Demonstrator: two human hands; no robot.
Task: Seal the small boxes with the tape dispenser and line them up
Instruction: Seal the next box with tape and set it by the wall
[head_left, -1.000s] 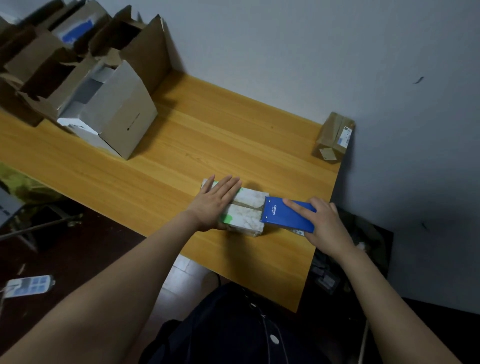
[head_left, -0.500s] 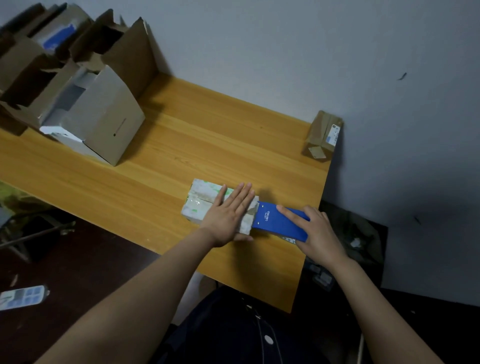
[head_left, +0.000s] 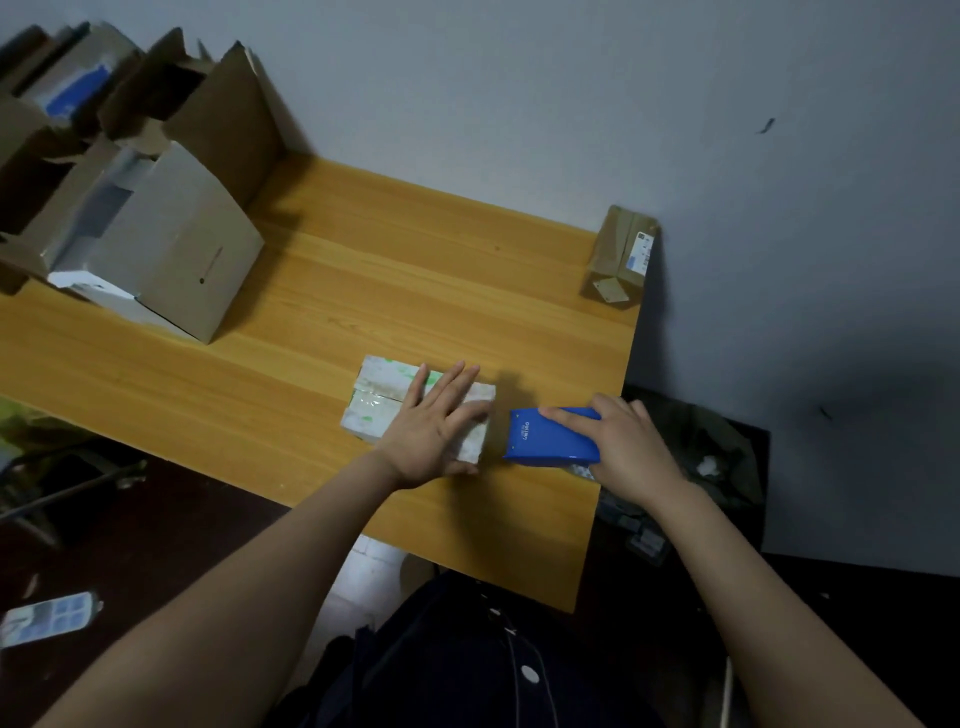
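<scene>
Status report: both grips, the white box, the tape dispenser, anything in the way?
Left grip flat on small white box. Right grip holds blue tape dispenser, right of box, apart. Brown box at far corner, not in the way.

The widest free stretch of the tabletop (head_left: 363, 291) runs across its middle, between the heap of open cardboard boxes (head_left: 171, 249) at the far left and the sealed brown box (head_left: 621, 260) in the far right corner against the wall (head_left: 519, 104) — a hand could pass there from the near edge to the wall. Near the front edge the white box (head_left: 379, 400) blocks the way, with the left hand (head_left: 436, 426) flat on its right half, fingers straight. Just right of it the blue tape dispenser (head_left: 550, 436), gripped by the right hand (head_left: 628, 447), leaves only a narrow strip of wood between itself and the box — and little tabletop before the right edge.
</scene>
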